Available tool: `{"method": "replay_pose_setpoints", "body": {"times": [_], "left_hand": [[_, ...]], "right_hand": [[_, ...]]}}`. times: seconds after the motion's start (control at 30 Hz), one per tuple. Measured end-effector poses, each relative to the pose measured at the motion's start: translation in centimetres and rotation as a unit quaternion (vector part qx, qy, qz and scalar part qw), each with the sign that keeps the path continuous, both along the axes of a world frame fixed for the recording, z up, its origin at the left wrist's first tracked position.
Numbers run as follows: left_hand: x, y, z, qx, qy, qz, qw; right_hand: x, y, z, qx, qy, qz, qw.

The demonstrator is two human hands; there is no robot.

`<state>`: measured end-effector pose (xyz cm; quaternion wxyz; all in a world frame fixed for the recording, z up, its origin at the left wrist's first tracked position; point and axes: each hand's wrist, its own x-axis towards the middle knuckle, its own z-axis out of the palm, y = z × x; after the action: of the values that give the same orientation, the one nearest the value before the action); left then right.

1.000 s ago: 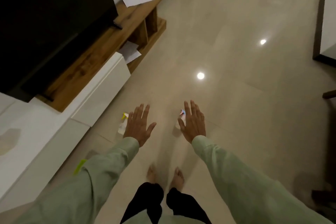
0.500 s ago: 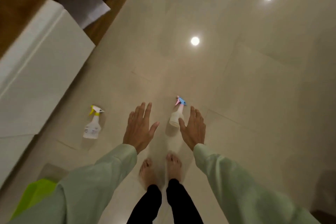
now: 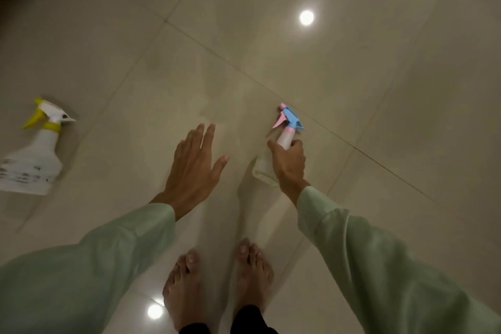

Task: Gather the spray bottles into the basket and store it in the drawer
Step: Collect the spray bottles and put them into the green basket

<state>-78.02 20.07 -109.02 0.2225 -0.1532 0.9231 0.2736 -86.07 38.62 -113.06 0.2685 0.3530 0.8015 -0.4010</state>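
Half a second ago the right hand hovered open just beside the small translucent spray bottle with the pink-and-blue trigger head; now its fingers are wrapped around the bottle's shoulder and upper body, thumb on the near side, so the first pick-up looks to be under way. The view has also dropped closer to the glossy beige tiled floor, and the cabinet and the green object seen at the lower left earlier are out of frame, so neither basket nor drawer can be placed from here. The held bottle stands on or just above the floor, which of the two I cannot tell; its long axis runs roughly upright, leaning slightly away from the person, with the blue nozzle pointing right and away and the pink trigger to the left. The left hand is empty, spread flat with fingers extended, hanging above bare floor between the two bottles. The larger white plastic spray bottle with the yellow trigger and collar stands well apart at the left edge, untouched, its white nozzle tip pointing right. Judging from this, gathering has only begun: one bottle gripped, one left to fetch.
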Motion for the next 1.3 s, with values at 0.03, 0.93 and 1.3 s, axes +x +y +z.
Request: {"method": "replay_pose_setpoints", "body": {"times": [0.03, 0.93, 1.3], "left_hand": [[0.6, -0.2, 0.2, 0.001, -0.006, 0.008, 1.000], [39.9, -23.5, 30.8, -0.076, 0.052, 0.446, 0.890], [58.3, -35.4, 27.7, -0.037, 0.037, 0.506, 0.861]], "right_hand": [[-0.1, -0.3, 0.0, -0.022, -0.009, -0.008, 1.000], [27.8, -33.0, 34.3, -0.329, 0.036, 0.417, 0.846], [47.7, -49.1, 29.8, -0.229, 0.105, 0.484, 0.838]]}}
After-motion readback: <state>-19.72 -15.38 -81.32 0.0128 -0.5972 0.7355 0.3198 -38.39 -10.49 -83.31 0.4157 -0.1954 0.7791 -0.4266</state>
